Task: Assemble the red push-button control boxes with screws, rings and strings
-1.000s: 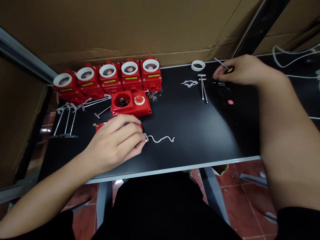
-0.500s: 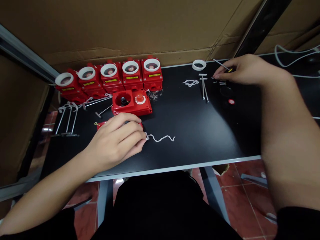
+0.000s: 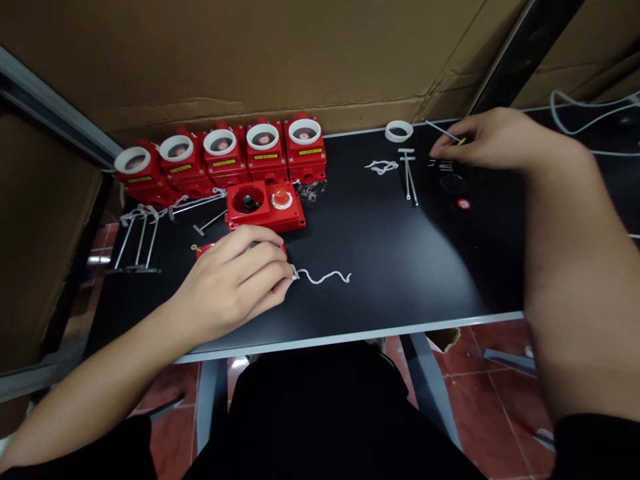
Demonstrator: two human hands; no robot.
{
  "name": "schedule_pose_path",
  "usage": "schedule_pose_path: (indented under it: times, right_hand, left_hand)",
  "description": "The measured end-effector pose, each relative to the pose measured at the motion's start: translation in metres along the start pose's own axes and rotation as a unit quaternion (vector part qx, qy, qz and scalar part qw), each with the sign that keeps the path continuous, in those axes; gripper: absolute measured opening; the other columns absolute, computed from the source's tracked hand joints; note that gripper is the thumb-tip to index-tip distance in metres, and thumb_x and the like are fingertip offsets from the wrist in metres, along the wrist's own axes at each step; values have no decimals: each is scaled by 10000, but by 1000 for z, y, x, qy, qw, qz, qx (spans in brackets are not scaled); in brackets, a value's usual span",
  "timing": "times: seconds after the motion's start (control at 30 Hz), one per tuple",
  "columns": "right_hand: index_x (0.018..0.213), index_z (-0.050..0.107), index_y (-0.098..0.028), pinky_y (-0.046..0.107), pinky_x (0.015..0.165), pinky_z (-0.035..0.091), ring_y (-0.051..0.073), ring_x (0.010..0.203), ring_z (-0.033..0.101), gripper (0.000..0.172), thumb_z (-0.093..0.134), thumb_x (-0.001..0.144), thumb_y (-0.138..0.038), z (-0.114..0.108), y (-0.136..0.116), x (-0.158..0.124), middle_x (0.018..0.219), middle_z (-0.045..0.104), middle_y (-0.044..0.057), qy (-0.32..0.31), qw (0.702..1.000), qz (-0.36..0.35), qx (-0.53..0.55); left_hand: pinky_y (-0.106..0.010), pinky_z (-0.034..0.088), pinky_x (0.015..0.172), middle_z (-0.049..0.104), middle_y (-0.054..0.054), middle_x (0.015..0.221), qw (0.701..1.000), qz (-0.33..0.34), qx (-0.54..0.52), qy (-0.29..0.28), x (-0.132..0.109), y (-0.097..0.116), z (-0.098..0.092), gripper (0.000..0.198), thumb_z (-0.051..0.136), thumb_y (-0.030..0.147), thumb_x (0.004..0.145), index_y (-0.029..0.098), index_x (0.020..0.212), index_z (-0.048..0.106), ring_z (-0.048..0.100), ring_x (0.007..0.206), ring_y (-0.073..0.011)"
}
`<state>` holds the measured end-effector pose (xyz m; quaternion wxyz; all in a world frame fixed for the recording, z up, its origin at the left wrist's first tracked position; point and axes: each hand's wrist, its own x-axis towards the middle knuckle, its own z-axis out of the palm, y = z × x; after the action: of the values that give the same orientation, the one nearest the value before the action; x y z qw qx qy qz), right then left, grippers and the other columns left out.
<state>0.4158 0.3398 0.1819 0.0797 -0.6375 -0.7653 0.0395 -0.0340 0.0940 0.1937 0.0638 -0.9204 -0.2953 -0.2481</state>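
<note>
My left hand point(image 3: 233, 283) lies curled over a red box part point(image 3: 205, 249) near the table's front, its fingertips pinching the end of a white string point(image 3: 323, 276) that trails to the right. Just behind it sits an open red switch box point(image 3: 264, 203) with a red button. My right hand point(image 3: 493, 139) reaches to the far right of the black table point(image 3: 390, 267), fingers pinched on a thin metal pin with a yellow tip point(image 3: 443, 131), above several small dark screws point(image 3: 444, 165).
Several red boxes with white rings point(image 3: 220, 157) line the back edge against cardboard. Metal T-shaped pins point(image 3: 137, 240) lie at the left; two more pins point(image 3: 409, 173), a white ring point(image 3: 399, 131), a string tangle point(image 3: 381, 166) and a red cap point(image 3: 463, 203) lie near my right hand. White cable point(image 3: 590, 113) at far right.
Almost nothing: both hands stay where they were, and the view has shifted very slightly.
</note>
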Motion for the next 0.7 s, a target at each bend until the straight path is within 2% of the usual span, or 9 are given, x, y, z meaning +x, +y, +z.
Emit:
schedule_pose_path:
  times: [0.1,0.2,0.27,0.37,0.47,0.53,0.6,0.67,0.7]
  right_hand:
    - [1204,980,-96,415,782,431,101,667,509,153,900,1139,-210,-13,-11,-6,804,809,60,3,996,93,18]
    - [1273,969,-107,437,836,467,139,763,587,218,805,1208,-234,-26,-22,-14,940,865,125,48,994,98,4]
    - [1256,959,-117,445,887,497,180,872,682,243,782,1228,-283,-30,-27,-18,1046,895,167,80,994,70,-7]
    - [1145,934,-169,446,977,545,245,1032,787,149,831,1180,-270,-29,-37,-25,1177,918,194,111,994,-4,23]
    - [975,871,-205,438,944,548,247,974,773,135,870,1102,-252,-21,-60,-36,1051,892,155,112,983,-93,108]
    - [959,853,-226,406,836,531,213,842,714,109,865,1057,-269,-13,-84,-51,934,838,94,63,959,-179,213]
    - [1033,874,-236,383,816,546,206,827,702,132,824,1075,-350,-3,-113,-72,942,828,65,-12,915,-243,320]
    - [1172,880,-220,365,788,551,192,790,686,246,855,1067,-440,8,-141,-96,937,823,43,-109,870,-265,400]
    - [1263,871,-204,350,778,551,177,773,676,362,898,1049,-494,13,-154,-108,940,820,28,-164,843,-270,436]
  left_hand:
    - [-455,755,966,885,-66,1068,1000,1,4,1,0,0,0,141,854,90,1131,183,1161,752,867,1165,-319]
    - [-455,745,987,879,-72,1062,1000,4,-1,7,-1,0,2,149,868,88,1127,166,1163,747,855,1188,-328]
    - [-457,740,1001,880,-67,1068,1000,-1,-5,20,-1,-1,4,162,875,86,1125,172,1168,744,848,1204,-330]
    - [-464,739,1012,876,-43,1060,999,-20,-6,48,0,-1,5,198,890,82,1115,201,1160,738,844,1205,-324]
    - [-469,742,1011,871,-29,1040,997,-38,-3,67,2,0,4,221,899,75,1102,220,1138,737,852,1194,-318]
    - [-470,745,1006,871,-29,1024,996,-47,-5,72,2,0,3,222,898,66,1093,221,1120,741,860,1194,-318]
    - [-469,746,1010,879,-23,1012,996,-53,-12,78,2,0,3,222,892,57,1092,222,1113,745,864,1194,-312]
    - [-456,743,1020,891,-15,1008,995,-49,-32,85,2,1,3,220,893,57,1093,222,1121,750,863,1187,-298]
    - [-444,742,1023,897,-15,1012,994,-45,-48,91,2,1,3,218,899,62,1093,219,1130,753,862,1181,-291]
